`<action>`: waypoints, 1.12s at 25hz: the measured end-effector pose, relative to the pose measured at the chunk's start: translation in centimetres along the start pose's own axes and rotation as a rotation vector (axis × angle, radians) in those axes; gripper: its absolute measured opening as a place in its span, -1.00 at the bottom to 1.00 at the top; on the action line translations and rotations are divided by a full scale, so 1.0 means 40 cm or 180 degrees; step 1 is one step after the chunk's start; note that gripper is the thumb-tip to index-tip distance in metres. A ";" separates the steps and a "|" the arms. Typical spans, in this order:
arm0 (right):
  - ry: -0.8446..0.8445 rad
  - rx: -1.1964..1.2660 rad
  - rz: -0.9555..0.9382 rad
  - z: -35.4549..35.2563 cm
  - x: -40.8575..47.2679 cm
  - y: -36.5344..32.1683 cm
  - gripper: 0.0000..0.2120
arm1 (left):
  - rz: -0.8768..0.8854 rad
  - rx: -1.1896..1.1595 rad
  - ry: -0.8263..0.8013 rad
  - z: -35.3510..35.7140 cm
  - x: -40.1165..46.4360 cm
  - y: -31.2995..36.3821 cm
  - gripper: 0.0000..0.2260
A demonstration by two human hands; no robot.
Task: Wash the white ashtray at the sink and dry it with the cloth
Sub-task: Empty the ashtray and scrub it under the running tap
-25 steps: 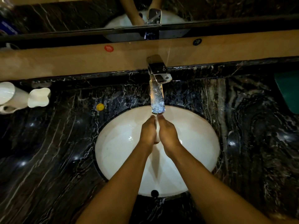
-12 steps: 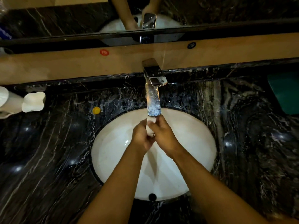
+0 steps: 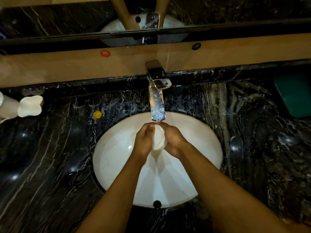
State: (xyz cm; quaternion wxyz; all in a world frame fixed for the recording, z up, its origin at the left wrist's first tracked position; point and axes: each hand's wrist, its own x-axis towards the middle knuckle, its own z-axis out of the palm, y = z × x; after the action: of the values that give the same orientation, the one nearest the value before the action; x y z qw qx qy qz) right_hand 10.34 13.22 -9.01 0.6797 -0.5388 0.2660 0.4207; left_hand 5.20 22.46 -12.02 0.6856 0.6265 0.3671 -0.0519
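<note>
Between my two hands I hold the white ashtray (image 3: pixel 158 138) on edge, just under the spout of the chrome tap (image 3: pixel 157 98), over the white oval sink basin (image 3: pixel 114 158). My left hand (image 3: pixel 144 140) grips its left side and my right hand (image 3: pixel 173 140) wraps its right side. Water runs from the spout onto the ashtray's top. Most of the ashtray is covered by my fingers. A green cloth (image 3: pixel 294 96) lies on the counter at the far right.
The black marble counter (image 3: pixel 50 165) surrounds the basin. A white dispenser (image 3: pixel 20 106) lies at the left edge, a small yellow cap (image 3: pixel 97 114) near the basin's upper left. A beige ledge (image 3: pixel 67 68) and mirror run behind the tap.
My hands have turned the ashtray under the water, so more of its white face shows between them. The view has shifted slightly.
</note>
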 end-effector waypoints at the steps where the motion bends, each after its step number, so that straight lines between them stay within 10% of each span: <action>1: 0.0023 -0.0033 -0.0203 0.010 0.005 0.012 -0.72 | -0.0346 -0.0179 0.0042 0.003 0.002 0.012 -0.82; 5: 0.0202 -0.0960 -0.0759 0.037 -0.008 0.050 -0.81 | -0.1828 -0.0837 -0.0506 0.004 0.006 0.058 -0.68; 14: 0.0364 -0.0119 0.0123 0.013 0.016 0.005 -0.77 | -0.0362 0.0067 -0.0007 0.045 0.004 0.008 -0.70; 20: 0.0417 -0.0836 -0.0812 0.024 -0.018 0.038 -0.78 | -0.1562 -0.0364 -0.0493 0.026 0.006 0.013 -0.52; 28: -0.0062 -0.0632 0.0157 -0.012 -0.003 -0.021 -0.76 | -0.0411 0.0164 0.0162 0.026 0.020 -0.024 -0.59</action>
State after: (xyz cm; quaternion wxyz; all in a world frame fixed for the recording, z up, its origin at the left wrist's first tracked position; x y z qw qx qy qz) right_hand 11.04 12.66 -8.60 0.6150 -0.5927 0.2297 0.4667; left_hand 5.73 21.64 -13.34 0.6550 0.6200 0.4225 -0.0895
